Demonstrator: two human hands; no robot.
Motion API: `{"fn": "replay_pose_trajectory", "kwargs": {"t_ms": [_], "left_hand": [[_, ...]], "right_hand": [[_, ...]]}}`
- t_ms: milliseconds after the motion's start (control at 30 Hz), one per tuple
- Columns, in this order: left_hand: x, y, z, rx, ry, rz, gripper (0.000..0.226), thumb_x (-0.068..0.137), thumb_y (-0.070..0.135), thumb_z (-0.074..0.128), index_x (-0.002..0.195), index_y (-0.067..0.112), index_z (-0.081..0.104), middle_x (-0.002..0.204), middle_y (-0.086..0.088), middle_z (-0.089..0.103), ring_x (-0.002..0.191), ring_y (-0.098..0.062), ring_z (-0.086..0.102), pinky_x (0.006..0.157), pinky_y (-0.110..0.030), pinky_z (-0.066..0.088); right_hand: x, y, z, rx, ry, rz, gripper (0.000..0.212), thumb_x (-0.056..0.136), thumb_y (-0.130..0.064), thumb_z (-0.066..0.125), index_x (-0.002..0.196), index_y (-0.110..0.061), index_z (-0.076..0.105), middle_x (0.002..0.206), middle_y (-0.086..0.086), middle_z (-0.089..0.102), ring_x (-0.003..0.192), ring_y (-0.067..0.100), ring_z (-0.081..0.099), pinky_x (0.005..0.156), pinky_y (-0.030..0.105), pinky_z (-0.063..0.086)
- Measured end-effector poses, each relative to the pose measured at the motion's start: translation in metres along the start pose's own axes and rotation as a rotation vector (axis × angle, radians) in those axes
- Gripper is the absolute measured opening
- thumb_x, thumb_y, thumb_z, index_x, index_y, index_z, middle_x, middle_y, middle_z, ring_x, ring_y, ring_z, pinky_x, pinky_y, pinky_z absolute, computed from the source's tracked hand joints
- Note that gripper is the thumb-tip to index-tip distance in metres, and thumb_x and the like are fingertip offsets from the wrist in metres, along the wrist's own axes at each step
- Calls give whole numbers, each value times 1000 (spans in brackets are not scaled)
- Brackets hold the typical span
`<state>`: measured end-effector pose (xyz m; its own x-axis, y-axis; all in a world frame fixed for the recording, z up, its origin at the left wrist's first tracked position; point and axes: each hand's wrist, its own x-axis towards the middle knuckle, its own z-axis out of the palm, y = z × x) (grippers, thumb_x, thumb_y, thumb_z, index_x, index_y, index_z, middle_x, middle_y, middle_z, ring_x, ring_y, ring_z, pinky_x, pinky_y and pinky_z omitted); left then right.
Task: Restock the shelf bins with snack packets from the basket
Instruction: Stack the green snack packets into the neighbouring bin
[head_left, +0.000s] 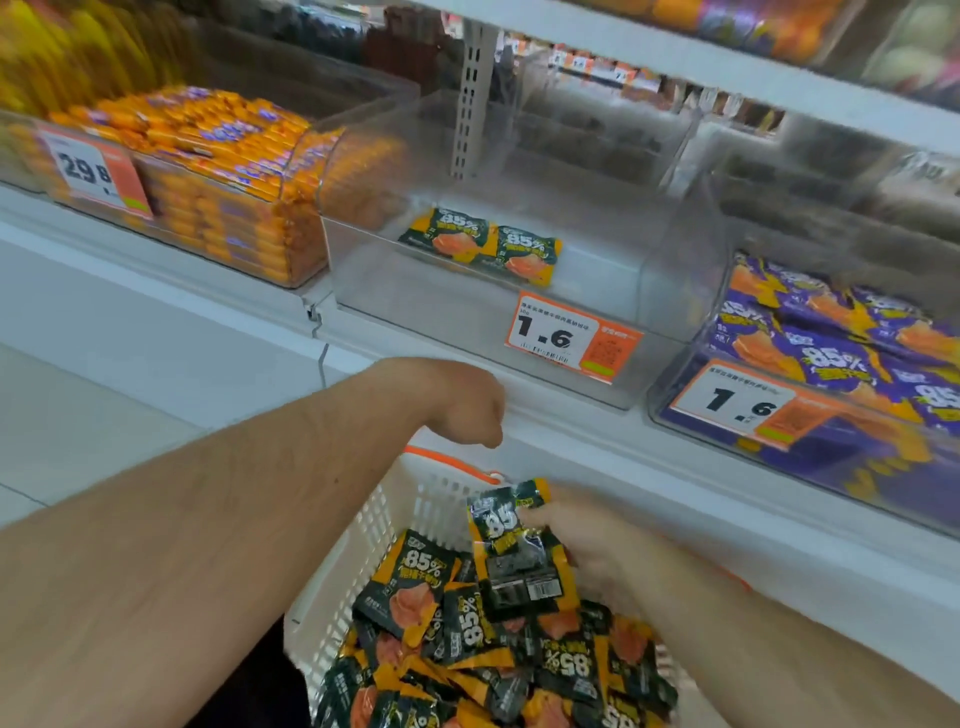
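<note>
Black-orange packets pinched in right hand; left hand fisted.

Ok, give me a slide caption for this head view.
Right hand lifts dark snack packets from the white basket toward the near-empty middle bin.

Two packets lie in the middle bin, between two fuller bins; the basket of packets sits below, before the shelf.
</note>
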<state>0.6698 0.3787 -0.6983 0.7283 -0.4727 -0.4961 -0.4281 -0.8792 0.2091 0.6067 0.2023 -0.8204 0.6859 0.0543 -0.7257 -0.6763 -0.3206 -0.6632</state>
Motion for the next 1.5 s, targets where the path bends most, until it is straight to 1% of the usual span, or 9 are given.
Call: {"fn": "replay_pose_trajectory", "kwargs": {"t_ms": [200, 367, 500, 667, 900, 1033, 1200, 1367, 1500], "left_hand": [[-27, -3, -13, -16, 179, -113, 56, 95, 46, 51, 141, 16, 41, 140, -9, 44, 124, -29, 47, 99, -37, 43], [-63, 15, -37, -117, 515, -279, 54, 92, 60, 45, 118, 13, 49, 126, -16, 51, 109, -34, 53, 87, -40, 44], [-100, 32, -53, -170, 373, -189, 56, 92, 69, 29, 110, 22, 54, 124, -11, 53, 113, -27, 51, 87, -34, 39], [-111, 26, -54, -541, 353, 67, 26, 83, 42, 70, 98, 29, 54, 96, 8, 64, 88, -9, 60, 74, -23, 48], [-112, -9, -62, -1174, 474, 199, 46, 76, -26, 44, 115, -5, 57, 107, -34, 61, 91, -40, 65, 79, -49, 52], [-112, -17, -68, -1520, 535, 405, 54, 77, -26, 35, 111, 3, 64, 106, -23, 69, 93, -33, 66, 76, -37, 55], [-91, -10, -67, -1738, 558, 454, 46, 81, -20, 34, 105, 4, 65, 97, -15, 71, 79, -23, 68, 68, -29, 59], [-71, 0, -69, -1653, 693, 318, 29, 92, -3, 44, 101, 10, 67, 91, -6, 71, 78, -18, 67, 78, -33, 55], [-46, -9, -68, -948, 1017, -48, 22, 99, 31, 46, 102, 26, 67, 113, 1, 70, 112, -20, 59, 96, -34, 37]], "right_hand": [[-60, -64, -8, 199, -131, -225, 20, 95, -17, 58, 112, -9, 66, 105, 13, 73, 93, 29, 70, 87, 43, 54], [-101, -105, 13, 338, -136, -349, 16, 96, -20, 57, 101, -10, 68, 99, 12, 75, 86, 26, 72, 79, 38, 57], [-115, -136, 24, 401, -68, -402, 18, 99, -22, 52, 103, -9, 64, 100, 16, 71, 88, 29, 67, 81, 42, 56], [-131, -173, 26, 450, -67, -481, 23, 96, -30, 54, 98, -10, 65, 79, 8, 67, 63, 19, 66, 56, 26, 54], [-149, -184, 11, 99, 160, -781, 13, 88, -20, 66, 82, -13, 74, 85, 7, 73, 77, 17, 64, 79, 35, 52], [-157, -174, 3, -254, 520, -1127, 5, 79, -26, 72, 81, -23, 75, 79, -7, 67, 67, -3, 54, 67, 10, 42], [-148, -170, 13, -1192, 867, -1286, 63, 62, -49, 60, 115, -14, 63, 117, 6, 56, 101, 27, 56, 81, 35, 45], [-130, -196, 8, -1442, 1037, -1245, 27, 62, -7, 72, 87, -5, 61, 84, 13, 53, 58, 33, 53, 49, 31, 25], [-117, -221, -24, -1521, 1018, -883, 25, 86, -2, 53, 111, -3, 57, 112, 15, 48, 87, 37, 61, 62, 38, 35]]}}
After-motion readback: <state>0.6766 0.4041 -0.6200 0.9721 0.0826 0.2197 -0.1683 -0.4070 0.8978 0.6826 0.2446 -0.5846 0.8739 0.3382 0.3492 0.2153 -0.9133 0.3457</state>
